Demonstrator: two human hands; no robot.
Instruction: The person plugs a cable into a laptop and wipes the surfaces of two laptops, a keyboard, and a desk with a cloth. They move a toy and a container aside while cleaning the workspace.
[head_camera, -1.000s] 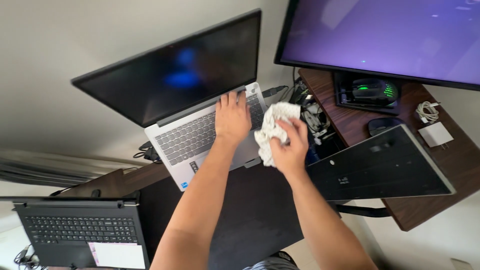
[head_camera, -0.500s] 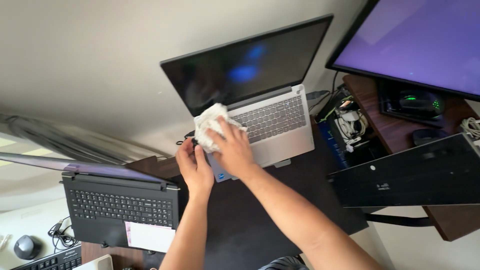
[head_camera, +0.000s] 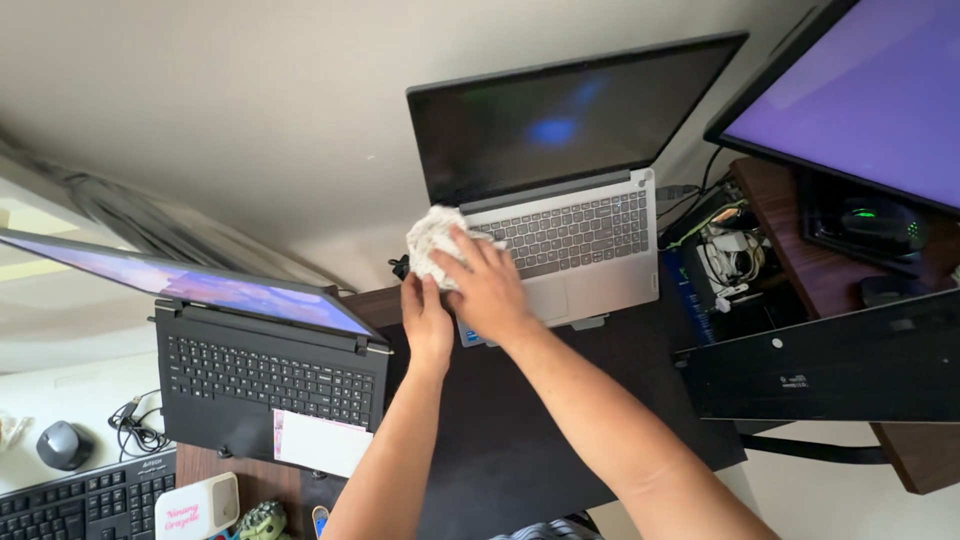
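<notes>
**White cloth pressed to the silver laptop's left edge**

The crumpled white cloth (head_camera: 432, 240) sits on the near left corner of the silver laptop (head_camera: 590, 270), at the left end of its keyboard. The right hand (head_camera: 487, 290) lies flat over the cloth, fingers spread and pressing down on it, forearm crossing in from the lower right. The left hand (head_camera: 427, 322) is just beside it, fingers curled against the laptop's left edge and touching the cloth's lower side; whether it grips the cloth cannot be told.

The laptop rests on a black desk mat (head_camera: 520, 440). To the left stands a black laptop (head_camera: 265, 375), open, with a white paper slip (head_camera: 318, 442) on its palm rest. On the right are a large monitor (head_camera: 860, 100) with a purple screen and a black keyboard (head_camera: 830, 365).
</notes>
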